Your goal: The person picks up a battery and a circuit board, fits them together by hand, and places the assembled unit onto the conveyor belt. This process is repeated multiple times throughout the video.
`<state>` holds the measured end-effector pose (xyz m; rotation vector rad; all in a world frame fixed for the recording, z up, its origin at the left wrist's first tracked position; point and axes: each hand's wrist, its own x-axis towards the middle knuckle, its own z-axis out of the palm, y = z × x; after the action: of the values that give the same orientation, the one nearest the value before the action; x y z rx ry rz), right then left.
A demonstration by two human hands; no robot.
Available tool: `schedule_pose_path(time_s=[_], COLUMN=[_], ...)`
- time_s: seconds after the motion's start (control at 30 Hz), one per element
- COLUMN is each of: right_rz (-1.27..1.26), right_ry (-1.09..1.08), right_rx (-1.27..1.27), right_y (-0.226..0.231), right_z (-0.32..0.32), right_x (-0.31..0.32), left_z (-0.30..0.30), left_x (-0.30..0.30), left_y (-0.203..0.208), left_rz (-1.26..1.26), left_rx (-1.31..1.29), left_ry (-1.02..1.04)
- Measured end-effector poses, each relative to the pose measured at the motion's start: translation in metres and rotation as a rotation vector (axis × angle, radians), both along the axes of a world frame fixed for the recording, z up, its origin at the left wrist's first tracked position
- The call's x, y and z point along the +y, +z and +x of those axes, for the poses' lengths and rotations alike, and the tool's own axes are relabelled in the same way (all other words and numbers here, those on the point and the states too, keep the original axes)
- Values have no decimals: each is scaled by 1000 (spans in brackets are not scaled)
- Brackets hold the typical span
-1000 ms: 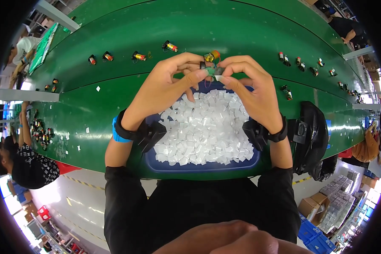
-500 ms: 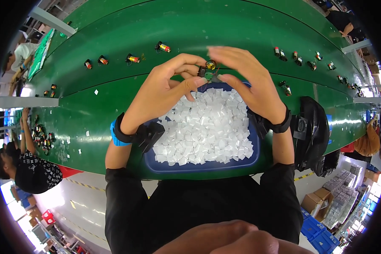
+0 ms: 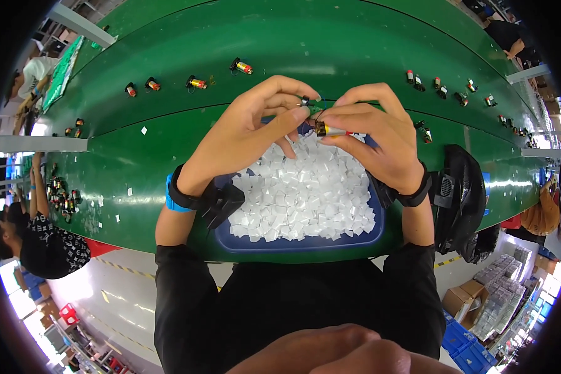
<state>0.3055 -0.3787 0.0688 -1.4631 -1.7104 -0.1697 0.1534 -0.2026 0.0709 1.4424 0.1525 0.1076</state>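
Note:
My left hand (image 3: 243, 134) pinches a small green circuit board (image 3: 314, 111) with a black part at its edge, between thumb and fingertips. Thin dark wires run from the board toward a yellow, red and silver battery (image 3: 333, 130). That battery lies sideways in my right hand (image 3: 383, 134), gripped by thumb and fingers; its right end is hidden by them. Both hands are over the far edge of a blue tray (image 3: 293, 247) heaped with small white square pieces (image 3: 302, 193).
Several battery assemblies (image 3: 196, 82) sit across the green table (image 3: 181, 40), with more (image 3: 460, 98) to the right. A black bag (image 3: 458, 193) lies right of the tray. Another person (image 3: 50, 246) works at the far left, near a pile of assemblies (image 3: 62, 196).
My right hand has come down from above the board, its fingers closing round the battery. The battery, earlier seen end-on above the board, now lies sideways to its lower right.

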Motion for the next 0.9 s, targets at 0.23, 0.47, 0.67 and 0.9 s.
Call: schedule_pose_path(time_s=[0.23, 0.47, 0.67, 0.9], right_rz=[106, 170, 176, 28], right_ry=[-83, -146, -168, -281], right_rx=[-156, -241, -211, 280], right_y=[-3, -5, 2, 11], right_z=[-6, -2, -8, -18], right_x=[3, 2, 0, -11], left_z=[4, 0, 3, 11], left_x=[-10, -9, -14, -18], left_y=[-6, -9, -12, -12], left_rz=[-104, 104, 94, 0], left_rx=[-14, -8, -48, -332], left_ry=[64, 40, 48, 232])
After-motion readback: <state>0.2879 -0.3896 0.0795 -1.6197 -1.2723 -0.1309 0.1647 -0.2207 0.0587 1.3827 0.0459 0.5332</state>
